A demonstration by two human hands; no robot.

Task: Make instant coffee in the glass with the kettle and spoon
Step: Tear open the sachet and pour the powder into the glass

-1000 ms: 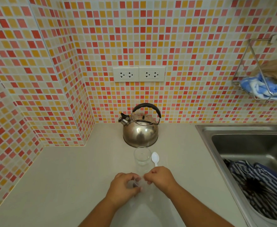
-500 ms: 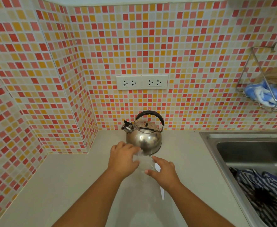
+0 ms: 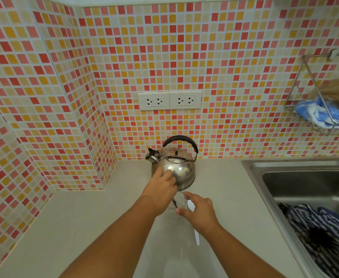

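Our left hand [image 3: 160, 189], fingers pinched on something hidden, tips dark granules into the glass [image 3: 177, 203]; our right hand [image 3: 198, 212], fingers apart, cups it. The kettle [image 3: 174, 169] stands just behind, the spoon [image 3: 195, 235] just right, the sink [image 3: 264, 169] along the counter's [image 3: 64, 227] right edge.

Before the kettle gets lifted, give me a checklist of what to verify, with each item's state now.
1. Glass upright on the counter: ok; the right hand is at its side.
2. Coffee in the glass: cannot tell; something dark shows inside, under the left hand.
3. Kettle handle free to grab: ok; it stands up with nothing on it, and the left hand's fingers are at the body instead.
4. Kettle lid seated: ok; it looks closed.
5. Water in the kettle, and hot: cannot tell.
6. Spoon within reach: ok; it lies just right of the glass, partly under the right hand.
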